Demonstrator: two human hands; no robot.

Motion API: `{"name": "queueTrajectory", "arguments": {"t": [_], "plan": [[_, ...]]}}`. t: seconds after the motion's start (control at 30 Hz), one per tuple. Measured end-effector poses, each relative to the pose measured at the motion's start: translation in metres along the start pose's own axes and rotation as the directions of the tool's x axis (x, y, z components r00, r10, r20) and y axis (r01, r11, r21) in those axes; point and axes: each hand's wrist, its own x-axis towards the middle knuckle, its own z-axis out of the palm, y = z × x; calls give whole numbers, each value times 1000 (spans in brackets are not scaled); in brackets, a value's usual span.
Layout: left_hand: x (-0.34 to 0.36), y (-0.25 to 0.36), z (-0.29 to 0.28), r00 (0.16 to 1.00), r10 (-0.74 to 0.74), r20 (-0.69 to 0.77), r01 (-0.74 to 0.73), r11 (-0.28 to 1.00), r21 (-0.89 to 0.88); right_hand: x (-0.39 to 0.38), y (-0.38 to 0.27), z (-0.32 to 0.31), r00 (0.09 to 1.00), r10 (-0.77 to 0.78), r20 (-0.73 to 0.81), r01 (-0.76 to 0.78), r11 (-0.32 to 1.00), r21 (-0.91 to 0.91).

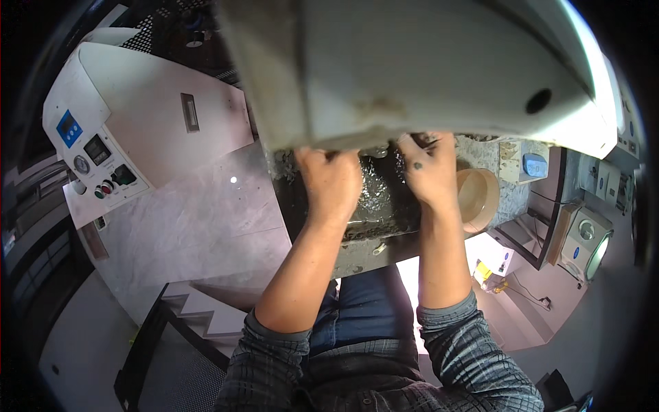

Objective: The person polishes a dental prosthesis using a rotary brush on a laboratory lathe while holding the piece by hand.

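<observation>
Both of my forearms reach forward under a large pale machine cover (425, 69). My left hand (331, 182) is closed, knuckles up, its fingertips hidden by the cover's lower edge. Level with it, my right hand (432, 172) has curled fingers, the thumb side facing inward; the cover hides part of it. What either hand grips does not show. Between them lies a dark, wet basin (376, 189), with glistening water or bubbles in it. Just right of my right wrist stands a round beige bowl (489, 199).
A white cabinet (154, 110) with a control panel (103, 168) stands at left, beside a pale grey surface (206, 213). To the right are a blue oval item (535, 165), a black frame (559, 206) and a pale machine (583, 240). A yellow object (491, 276) lies lower right.
</observation>
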Motion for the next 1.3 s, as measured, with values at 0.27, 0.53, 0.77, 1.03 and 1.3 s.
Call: {"name": "queueTrajectory", "arguments": {"t": [0.27,0.53,0.77,1.03,1.3], "plan": [[2,-5,-1,996,43,84,-51,994,96,-9,-1,2,993,-46,-107,29,988,-154],[-4,-4,9,994,-108,29,112,971,-212,-21,-4,3,984,8,-179,-42,982,-186],[0,14,12,959,-282,33,275,891,-360,-26,-4,25,968,67,-242,-74,997,-19],[19,12,20,988,-104,117,135,946,-294,-16,18,29,959,75,-274,-70,997,28],[23,9,7,988,51,144,-29,989,-148,-19,27,40,951,33,-308,-29,999,16]]}}
